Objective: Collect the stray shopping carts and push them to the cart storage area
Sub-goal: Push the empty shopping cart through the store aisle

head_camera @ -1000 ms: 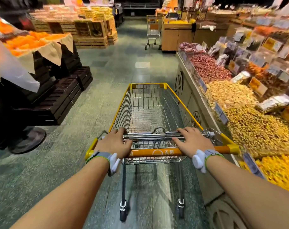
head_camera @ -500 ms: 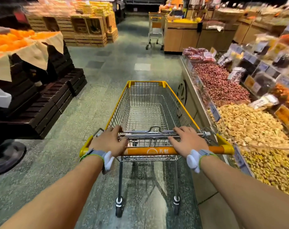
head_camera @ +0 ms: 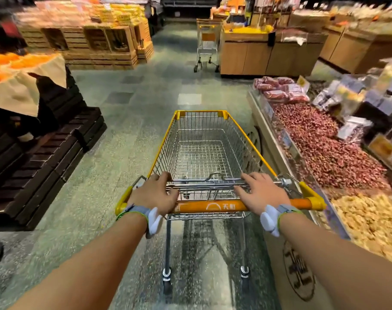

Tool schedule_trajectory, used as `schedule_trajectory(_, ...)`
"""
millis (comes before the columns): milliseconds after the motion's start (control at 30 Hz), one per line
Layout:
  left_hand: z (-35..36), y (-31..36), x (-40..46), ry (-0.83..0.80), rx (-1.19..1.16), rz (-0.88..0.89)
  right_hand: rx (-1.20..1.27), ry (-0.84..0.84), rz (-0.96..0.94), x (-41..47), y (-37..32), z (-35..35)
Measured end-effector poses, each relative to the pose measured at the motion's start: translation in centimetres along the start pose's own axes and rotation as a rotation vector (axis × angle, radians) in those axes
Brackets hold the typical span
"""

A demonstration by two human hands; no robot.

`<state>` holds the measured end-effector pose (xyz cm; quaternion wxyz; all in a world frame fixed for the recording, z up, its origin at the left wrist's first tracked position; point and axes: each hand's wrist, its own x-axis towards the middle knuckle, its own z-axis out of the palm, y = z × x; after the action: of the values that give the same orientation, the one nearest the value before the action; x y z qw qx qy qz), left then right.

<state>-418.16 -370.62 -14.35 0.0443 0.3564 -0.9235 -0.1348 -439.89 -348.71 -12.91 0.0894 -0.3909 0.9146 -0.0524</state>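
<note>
An empty wire shopping cart [head_camera: 201, 153] with yellow trim and an orange handle bar stands straight ahead of me in the aisle. My left hand [head_camera: 154, 194] grips the left part of the handle. My right hand [head_camera: 261, 193] lies over the right part, fingers spread across the bar and the folded child seat. Both wrists wear grey bands with white tags. A second empty cart [head_camera: 207, 44] stands far up the aisle beside a wooden counter.
A bulk bin counter [head_camera: 268, 139] of nuts and dried fruit runs close along the cart's right side. Dark crates [head_camera: 45, 157] under an orange fruit display stand at the left. Wooden crate displays [head_camera: 96, 45] and a wooden counter [head_camera: 264, 54] flank the aisle ahead.
The cart and I have rolled forward up the aisle. The bins on the right and the crates on the left have slid back past me, and the far cart looks nearer.
</note>
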Motion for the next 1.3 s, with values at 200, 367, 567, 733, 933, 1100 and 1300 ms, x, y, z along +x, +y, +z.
schedule_trajectory(200,-0.2,-0.8,12.8,-0.015,-0.02,-0.017,0.026,0.002,-0.002,12.4,0.3,-1.7)
schedule_trajectory(367,-0.6,-1.6,21.6,-0.008,-0.024,0.011,0.014,0.001,-0.01,20.7,-0.1,-3.3)
schedule_trajectory(567,-1.1,-2.1,36.7,0.002,-0.015,-0.026,0.031,-0.012,-0.022,36.4,0.4,-4.6)
schedule_trajectory(733,-1.5,-2.0,47.1,0.002,0.004,-0.048,0.025,-0.013,-0.032,47.2,0.7,-6.2)
schedule_trajectory(933,-1.7,-1.9,60.8,0.009,0.018,-0.049,0.026,-0.036,-0.05,61.0,1.5,-8.2)
schedule_trajectory(1100,-2.1,-2.6,73.1,0.004,-0.015,-0.058,0.039,-0.002,-0.067,73.0,1.7,-9.6)
schedule_trajectory(1300,-2.1,-3.5,86.3,-0.003,-0.024,-0.05,0.036,0.01,-0.059,86.0,1.8,-10.9)
